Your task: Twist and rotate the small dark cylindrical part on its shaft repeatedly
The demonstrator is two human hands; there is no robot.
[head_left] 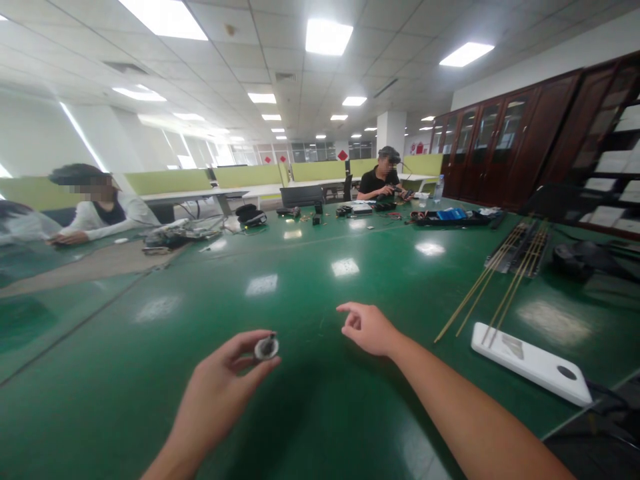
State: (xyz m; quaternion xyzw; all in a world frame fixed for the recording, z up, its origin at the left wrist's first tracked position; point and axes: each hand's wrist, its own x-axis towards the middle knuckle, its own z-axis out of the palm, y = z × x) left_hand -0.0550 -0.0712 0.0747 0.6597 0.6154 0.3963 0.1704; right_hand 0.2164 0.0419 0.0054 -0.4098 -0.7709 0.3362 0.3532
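Observation:
My left hand (223, 383) pinches a small round grey-and-white part (267, 347) between thumb and fingertips, held just above the glossy green table (300, 280). My right hand (367, 327) hovers a little to the right of it, fingers loosely curled with the index finger pointing left toward the part; nothing shows in it. What the small part is exactly I cannot make out.
A white flat device (533, 363) lies at the right with several thin wooden sticks (493, 287) leaning over it. Dark bags and gear (580, 257) sit beyond. One person sits far across (383, 180), another at the left (100, 207), with tools and cables scattered between.

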